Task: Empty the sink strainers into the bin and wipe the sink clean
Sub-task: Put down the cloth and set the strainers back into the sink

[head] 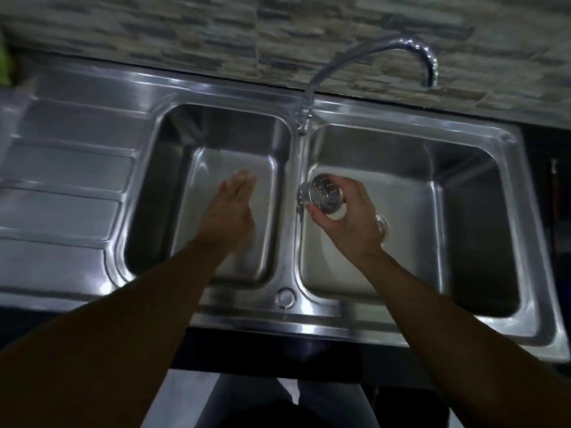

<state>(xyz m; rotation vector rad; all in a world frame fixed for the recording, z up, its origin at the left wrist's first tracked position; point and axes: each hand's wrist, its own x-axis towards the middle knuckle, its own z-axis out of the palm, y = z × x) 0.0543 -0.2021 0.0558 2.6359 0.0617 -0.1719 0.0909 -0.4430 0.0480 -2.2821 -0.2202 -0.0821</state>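
So it's a stainless steel double sink (309,316), pretty shiny all over, with a ribbed draining board (61,186) off to the left and two deep square-ish bowls side by side. The left bowl (225,162) looks bare metal where you can see it, though the arm covers the middle so I can't tell what's going on at its drain. The right bowl (432,193) has its drain opening (382,226) peeking out just behind the wrist. A curved chrome tap (370,54) rises from the ridge between the bowls and arcs over to the right, spout pointing down above the right bowl. Behind that is a stone-pattern tile wall (216,29), a bit blurry. The left hand (230,208) hangs over the left bowl, fingers straight and together, not gripping anything, pointing away toward the wall. The right hand (346,208) is wrapped around the strainer (323,196), a little round steel basket with rows of tiny holes punched in the bottom. It's held up above the near-left part of the right bowl, right next to the divider, tipped on its side so the perforated bottom faces up and left toward the camera, and its short axis runs roughly from the palm toward the left bowl. Can't tell if there's gunk in it.
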